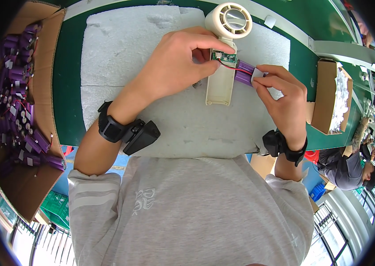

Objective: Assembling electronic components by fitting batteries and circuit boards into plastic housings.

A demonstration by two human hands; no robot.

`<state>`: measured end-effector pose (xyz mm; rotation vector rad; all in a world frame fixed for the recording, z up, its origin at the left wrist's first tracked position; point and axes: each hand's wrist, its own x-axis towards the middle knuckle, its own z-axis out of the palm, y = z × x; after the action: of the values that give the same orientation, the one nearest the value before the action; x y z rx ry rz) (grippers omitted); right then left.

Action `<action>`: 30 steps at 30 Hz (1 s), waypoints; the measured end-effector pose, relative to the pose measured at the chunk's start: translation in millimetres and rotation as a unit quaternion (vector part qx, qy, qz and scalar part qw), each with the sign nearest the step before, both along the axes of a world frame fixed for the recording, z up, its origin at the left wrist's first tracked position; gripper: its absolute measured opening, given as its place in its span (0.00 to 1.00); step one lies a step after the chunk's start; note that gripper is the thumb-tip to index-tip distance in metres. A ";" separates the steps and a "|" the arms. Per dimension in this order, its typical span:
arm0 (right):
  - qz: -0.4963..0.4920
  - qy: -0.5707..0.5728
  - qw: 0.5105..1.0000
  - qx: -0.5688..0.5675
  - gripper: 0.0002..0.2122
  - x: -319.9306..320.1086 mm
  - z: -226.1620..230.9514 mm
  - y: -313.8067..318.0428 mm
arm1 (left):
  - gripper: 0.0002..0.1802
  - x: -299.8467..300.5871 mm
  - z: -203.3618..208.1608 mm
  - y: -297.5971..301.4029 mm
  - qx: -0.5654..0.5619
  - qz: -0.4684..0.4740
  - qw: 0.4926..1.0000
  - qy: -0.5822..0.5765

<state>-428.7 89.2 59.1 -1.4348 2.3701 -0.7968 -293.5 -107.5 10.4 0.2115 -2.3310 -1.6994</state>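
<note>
A cream handheld fan [219, 91] lies on a white foam pad [169, 119], its round head at the far end and its handle opened up. Inside the handle sits a small green circuit board [228, 57]. My left hand [176, 62] grips the fan at the board, thumb and fingers on either side of the handle's upper part. My right hand [285, 91] pinches a purple battery pack [244, 73] by its outer end, where a white label shows. Red and black wires run from the pack to the board. The pack is beside the handle, to its right.
At the left stands a cardboard box [45, 88] with many purple battery packs. A smaller cardboard box [327, 97] holding white pieces is on the green table [70, 93] at the right. Another person [344, 168] is farther off at the right.
</note>
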 end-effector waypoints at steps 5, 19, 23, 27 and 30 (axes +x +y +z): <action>0.009 0.156 0.988 -0.015 0.04 18.6 -3.1 -4.1 | 0.16 -2.6 -2.3 3.1 0.007 0.024 0.999 0.031; -0.065 0.118 0.991 -0.020 0.03 19.6 -5.7 -1.2 | 0.16 -3.6 -0.8 4.1 0.005 0.051 0.998 0.030; -0.105 0.052 0.992 -0.041 0.03 -2.5 2.9 10.3 | 0.17 1.1 2.7 3.1 0.010 0.032 0.999 -0.020; -0.460 0.180 0.861 -0.119 0.05 -66.8 30.7 58.0 | 0.17 -1.1 8.1 7.6 0.046 0.037 0.997 -0.057; -0.412 0.094 0.905 -0.042 0.08 -57.6 41.1 54.8 | 0.16 -3.5 1.3 11.4 0.029 0.074 0.997 0.007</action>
<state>-486.3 144.1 100.1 -0.4753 3.1499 -0.9661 -297.0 -96.1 11.7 0.3735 -2.1975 -1.6922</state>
